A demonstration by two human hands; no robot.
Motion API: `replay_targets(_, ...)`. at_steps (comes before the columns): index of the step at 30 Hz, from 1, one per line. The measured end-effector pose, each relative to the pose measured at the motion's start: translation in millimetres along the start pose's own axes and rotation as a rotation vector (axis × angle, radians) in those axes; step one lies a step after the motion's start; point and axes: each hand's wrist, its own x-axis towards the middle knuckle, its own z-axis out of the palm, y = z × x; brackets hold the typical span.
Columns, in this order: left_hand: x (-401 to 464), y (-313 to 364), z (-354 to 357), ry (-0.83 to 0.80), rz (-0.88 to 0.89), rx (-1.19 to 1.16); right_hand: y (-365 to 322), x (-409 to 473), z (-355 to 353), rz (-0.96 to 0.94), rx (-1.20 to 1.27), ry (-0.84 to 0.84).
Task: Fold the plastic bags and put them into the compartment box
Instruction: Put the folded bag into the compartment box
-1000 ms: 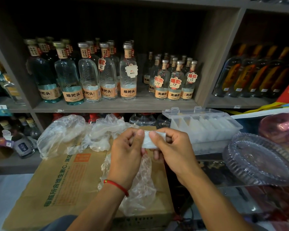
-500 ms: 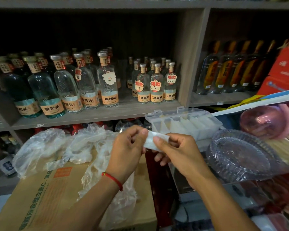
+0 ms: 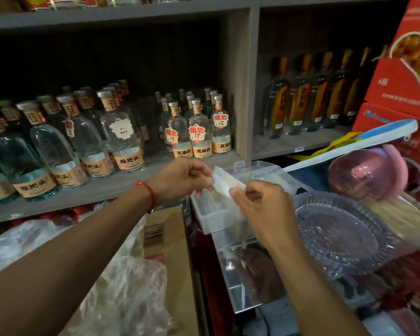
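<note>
Both hands have carried the folded bag (image 3: 224, 184) over the compartment box (image 3: 212, 214); left hand (image 3: 180, 177) and right hand (image 3: 262, 204) are pinching it.

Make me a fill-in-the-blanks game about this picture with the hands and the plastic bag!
1. Both hands, the left hand and the right hand, pinch one folded ____ bag.
2. The red string bracelet sits on the ____ wrist.
3. The bag is held above the clear compartment ____.
4. The white tags on the small bottles show the number ____.

Missing words: plastic; left; box; 15
</note>
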Motion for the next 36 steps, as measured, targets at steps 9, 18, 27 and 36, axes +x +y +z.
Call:
replay_targets(9,34.6,-27.3,0.2,0.076,0.037,0.238,-5.7,3.6,14.3,0.019,-0.193,-0.020)
replay_targets(18,27.2,-33.4,-12.7,0.082,0.068,0.412,-18.1,-0.4,34.3,-0.057,-0.530,0.052)
replay_targets(27,32.5,-26.5,-4.6,-0.121,0.200,0.595,-14.5,1.6,20.5,0.054,-0.378,-0.166)
replay_targets(36,38.9,-33.5,-1.6,-0.126,0.228,0.582,-10.2,2.6,12.4,0.008,-0.385,-0.097)
